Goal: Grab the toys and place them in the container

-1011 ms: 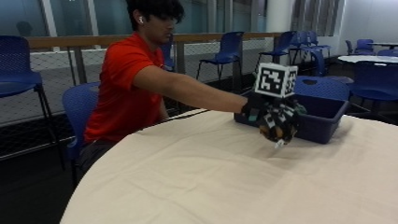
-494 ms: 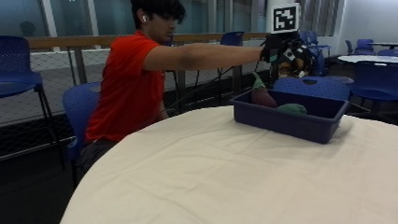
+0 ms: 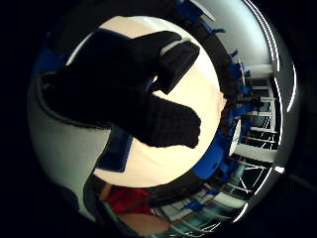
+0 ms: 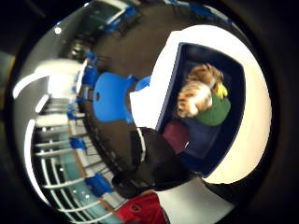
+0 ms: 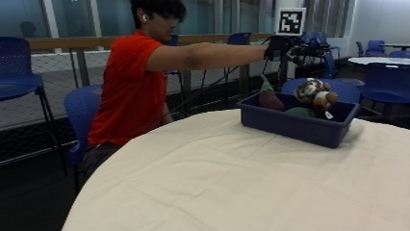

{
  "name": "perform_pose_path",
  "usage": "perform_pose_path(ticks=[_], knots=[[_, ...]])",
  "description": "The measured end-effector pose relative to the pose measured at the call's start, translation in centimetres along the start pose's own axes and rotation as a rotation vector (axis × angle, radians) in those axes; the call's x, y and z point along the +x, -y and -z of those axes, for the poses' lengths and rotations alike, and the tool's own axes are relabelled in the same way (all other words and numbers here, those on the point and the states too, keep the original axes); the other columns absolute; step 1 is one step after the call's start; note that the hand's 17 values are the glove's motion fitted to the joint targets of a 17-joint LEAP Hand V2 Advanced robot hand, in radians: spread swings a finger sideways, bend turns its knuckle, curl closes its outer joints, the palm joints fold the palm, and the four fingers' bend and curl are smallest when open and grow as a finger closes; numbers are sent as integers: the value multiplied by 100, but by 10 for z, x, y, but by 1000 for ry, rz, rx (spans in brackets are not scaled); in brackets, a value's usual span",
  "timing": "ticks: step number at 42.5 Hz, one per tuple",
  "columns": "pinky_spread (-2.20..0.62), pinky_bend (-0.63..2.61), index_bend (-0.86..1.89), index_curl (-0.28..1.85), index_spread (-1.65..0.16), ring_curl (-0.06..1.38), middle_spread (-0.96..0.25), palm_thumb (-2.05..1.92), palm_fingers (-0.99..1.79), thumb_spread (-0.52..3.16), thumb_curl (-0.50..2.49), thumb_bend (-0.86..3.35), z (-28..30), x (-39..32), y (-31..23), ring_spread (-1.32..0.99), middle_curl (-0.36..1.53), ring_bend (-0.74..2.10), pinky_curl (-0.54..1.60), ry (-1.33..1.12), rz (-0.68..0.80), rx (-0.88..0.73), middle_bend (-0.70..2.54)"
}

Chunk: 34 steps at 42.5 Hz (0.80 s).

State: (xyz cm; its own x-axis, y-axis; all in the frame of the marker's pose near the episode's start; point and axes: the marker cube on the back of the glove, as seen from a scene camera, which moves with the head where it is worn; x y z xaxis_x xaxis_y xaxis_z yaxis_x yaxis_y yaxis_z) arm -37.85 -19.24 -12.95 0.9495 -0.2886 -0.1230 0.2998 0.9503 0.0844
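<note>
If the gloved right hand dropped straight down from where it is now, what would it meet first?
Probably the striped plush toy lying on top in the blue container. The gloved right hand hangs roughly above the container, palm towards it, with open air between. Depth is unclear, so it might meet the rim instead.

Round table (image 5: 211,187) under a cream cloth, blue chairs (image 5: 19,62) around, railing behind.

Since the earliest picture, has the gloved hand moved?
Yes. The gloved right hand was low beside the blue container; now it is raised above it.
</note>
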Motion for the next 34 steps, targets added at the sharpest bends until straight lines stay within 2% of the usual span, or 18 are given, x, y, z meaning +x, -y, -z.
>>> perform_pose_path(ticks=[6,14,20,34], knots=[[2,143,9,34,-33,25,-7,-7,-27,109,41,-8,0,17,-14,-3,27,18,43,36,-33,-14,9],[9,141,12,30,-32,23,-4,-10,-26,107,35,-8,-10,59,-50,4,24,16,41,54,64,-23,10],[12,139,12,28,-31,23,-3,-10,-26,106,31,-8,-35,108,-79,7,22,16,39,13,-89,-38,10],[14,134,13,26,-31,21,-3,-9,-26,106,25,-7,-99,188,-152,8,20,15,36,117,-211,-115,11]])
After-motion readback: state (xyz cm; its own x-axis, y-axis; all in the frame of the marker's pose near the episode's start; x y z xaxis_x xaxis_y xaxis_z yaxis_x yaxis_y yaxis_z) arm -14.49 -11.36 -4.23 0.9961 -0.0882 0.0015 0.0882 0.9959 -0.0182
